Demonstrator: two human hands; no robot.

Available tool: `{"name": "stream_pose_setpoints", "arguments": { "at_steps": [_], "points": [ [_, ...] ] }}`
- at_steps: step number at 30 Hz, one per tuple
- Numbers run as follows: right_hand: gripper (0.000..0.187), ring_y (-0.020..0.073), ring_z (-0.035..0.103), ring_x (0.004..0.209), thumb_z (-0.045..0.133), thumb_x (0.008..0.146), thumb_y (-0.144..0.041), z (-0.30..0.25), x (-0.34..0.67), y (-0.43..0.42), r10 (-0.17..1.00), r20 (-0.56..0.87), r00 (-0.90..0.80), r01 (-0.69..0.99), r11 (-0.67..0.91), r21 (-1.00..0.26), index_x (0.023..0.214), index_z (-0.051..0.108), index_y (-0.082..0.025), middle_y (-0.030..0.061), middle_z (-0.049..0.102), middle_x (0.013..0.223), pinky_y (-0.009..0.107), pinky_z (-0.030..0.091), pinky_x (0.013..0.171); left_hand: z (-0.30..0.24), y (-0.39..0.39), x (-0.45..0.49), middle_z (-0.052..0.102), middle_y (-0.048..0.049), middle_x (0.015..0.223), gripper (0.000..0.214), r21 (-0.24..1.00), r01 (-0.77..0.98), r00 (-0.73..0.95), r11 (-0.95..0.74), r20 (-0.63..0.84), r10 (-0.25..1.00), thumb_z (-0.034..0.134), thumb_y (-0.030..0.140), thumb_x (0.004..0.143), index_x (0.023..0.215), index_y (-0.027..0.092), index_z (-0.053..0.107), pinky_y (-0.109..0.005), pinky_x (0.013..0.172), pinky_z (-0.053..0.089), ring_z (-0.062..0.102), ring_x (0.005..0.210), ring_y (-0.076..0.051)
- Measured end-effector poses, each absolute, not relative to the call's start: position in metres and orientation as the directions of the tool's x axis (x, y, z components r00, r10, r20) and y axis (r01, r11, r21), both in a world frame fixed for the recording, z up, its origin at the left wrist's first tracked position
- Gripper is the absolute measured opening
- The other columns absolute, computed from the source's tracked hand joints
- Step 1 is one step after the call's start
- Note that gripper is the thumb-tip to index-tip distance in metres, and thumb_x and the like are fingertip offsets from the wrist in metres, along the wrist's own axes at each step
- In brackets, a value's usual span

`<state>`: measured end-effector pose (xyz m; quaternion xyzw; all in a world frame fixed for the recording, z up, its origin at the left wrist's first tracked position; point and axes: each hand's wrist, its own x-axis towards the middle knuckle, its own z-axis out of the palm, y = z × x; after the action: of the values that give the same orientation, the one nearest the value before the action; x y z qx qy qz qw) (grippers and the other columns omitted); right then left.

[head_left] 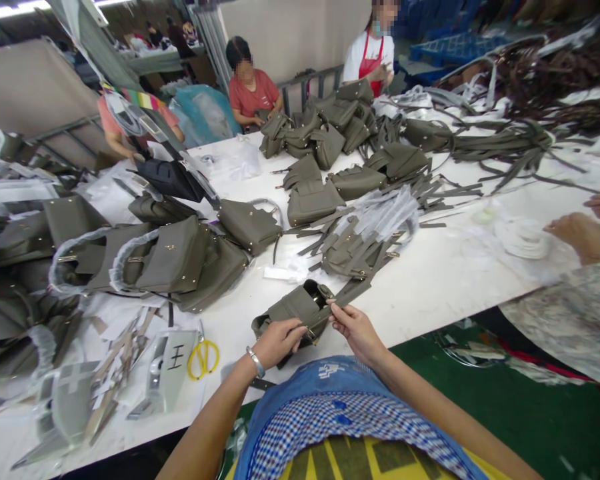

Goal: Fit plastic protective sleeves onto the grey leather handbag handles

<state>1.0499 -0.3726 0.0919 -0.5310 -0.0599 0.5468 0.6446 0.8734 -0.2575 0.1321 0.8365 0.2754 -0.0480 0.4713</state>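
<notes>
A small olive-grey handbag [287, 306] lies on the table right before me, its side opening facing right. My left hand [279, 345], with a silver bangle at the wrist, is closed over the bag's near edge by a small metal fitting. At the bag's right side, my right hand [353, 327] pinches an olive strap [353, 291] between thumb and fingers. Just beyond are a bundle of straps with clear plastic wrapping [380, 217] and another bag partly under it.
Yellow-handled scissors [203, 360] and a grey tape dispenser [163, 373] lie to my left. Bags with wrapped handles [173, 257] are piled behind them. More bags [325, 143] stand across the white table [460, 267]. A co-worker's hand [583, 237] rests at the right.
</notes>
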Motion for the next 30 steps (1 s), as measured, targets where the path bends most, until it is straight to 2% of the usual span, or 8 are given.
{"name": "stream_pose_setpoints", "arguments": {
  "at_steps": [6,13,18,20,23,25,28,30],
  "points": [
    [0.033,0.0085,0.056,0.066,0.073,0.071,-0.042,0.092,1.067,-0.374,0.737,-0.49,0.465,-0.629,-0.115,-0.769,0.093,0.073,-0.016,0.0011,0.064,0.072,0.019,0.047,0.061,0.129,-0.256,0.866,0.054,0.0033,0.053,0.05,0.761,0.546,0.816,-0.351,-0.386,0.431,0.026,0.047,0.094,0.063,0.018,0.053,-0.021,0.059,0.04,0.051,0.052,-0.011],
    [0.033,0.015,0.06,0.067,0.067,0.075,-0.046,0.096,1.035,-0.374,0.877,-0.409,0.25,-0.42,-0.283,-0.862,0.069,0.073,-0.014,0.0056,0.07,0.069,0.029,0.049,0.069,0.138,-0.264,0.893,0.055,0.0041,0.056,0.04,0.754,0.478,0.842,-0.452,-0.245,0.482,0.033,0.043,0.094,0.071,0.019,0.056,-0.022,0.06,0.036,0.052,0.058,-0.012],
    [0.036,0.0124,0.058,0.067,0.069,0.075,-0.042,0.098,1.043,-0.376,0.83,-0.403,0.386,-0.499,-0.179,-0.848,0.099,0.071,-0.016,0.0012,0.067,0.07,0.027,0.048,0.069,0.138,-0.262,0.888,0.055,0.003,0.053,0.047,0.749,0.498,0.828,-0.436,-0.261,0.497,0.03,0.045,0.094,0.064,0.018,0.054,-0.022,0.059,0.037,0.051,0.054,-0.011],
    [0.039,0.0121,0.057,0.067,0.069,0.075,-0.043,0.097,1.048,-0.377,0.813,-0.398,0.425,-0.46,-0.185,-0.869,0.101,0.07,-0.015,0.0013,0.066,0.07,0.026,0.048,0.068,0.136,-0.262,0.884,0.058,0.0029,0.055,0.046,0.768,0.522,0.814,-0.371,-0.318,0.486,0.03,0.045,0.094,0.066,0.018,0.055,-0.022,0.059,0.039,0.051,0.05,-0.01],
    [0.04,0.0152,0.06,0.068,0.066,0.076,-0.046,0.095,1.053,-0.375,0.858,-0.348,0.379,-0.298,-0.242,-0.923,0.1,0.071,-0.014,0.0033,0.067,0.07,0.029,0.05,0.068,0.134,-0.264,0.885,0.065,0.0024,0.066,0.039,0.814,0.51,0.817,-0.278,-0.356,0.454,0.034,0.045,0.092,0.079,0.018,0.059,-0.021,0.057,0.041,0.05,0.047,-0.008],
    [0.041,0.0178,0.063,0.071,0.058,0.082,-0.048,0.093,1.059,-0.37,0.899,-0.274,0.341,-0.145,-0.238,-0.96,0.104,0.069,-0.015,0.0046,0.069,0.074,0.032,0.052,0.071,0.133,-0.263,0.888,0.063,0.0024,0.064,0.039,0.828,0.489,0.822,-0.275,-0.33,0.465,0.035,0.045,0.092,0.079,0.018,0.06,-0.021,0.057,0.041,0.051,0.049,-0.009],
    [0.04,0.0217,0.065,0.089,0.045,0.089,-0.047,0.086,1.076,-0.361,0.911,-0.064,0.406,0.191,-0.153,-0.97,0.11,0.066,-0.02,0.0079,0.071,0.098,0.038,0.05,0.087,0.133,-0.26,0.891,0.056,0.003,0.055,0.044,0.818,0.503,0.793,-0.281,-0.308,0.526,0.034,0.046,0.091,0.07,0.017,0.059,-0.02,0.057,0.041,0.049,0.048,-0.009],
    [0.041,0.0249,0.058,0.11,0.044,0.088,-0.047,0.078,1.088,-0.359,0.911,0.084,0.405,0.419,-0.104,-0.902,0.114,0.063,-0.022,0.0085,0.064,0.118,0.041,0.043,0.101,0.133,-0.263,0.889,0.057,0.0029,0.057,0.039,0.819,0.525,0.761,-0.23,-0.331,0.557,0.036,0.044,0.091,0.074,0.017,0.06,-0.02,0.055,0.041,0.048,0.047,-0.009]
  ]
}}
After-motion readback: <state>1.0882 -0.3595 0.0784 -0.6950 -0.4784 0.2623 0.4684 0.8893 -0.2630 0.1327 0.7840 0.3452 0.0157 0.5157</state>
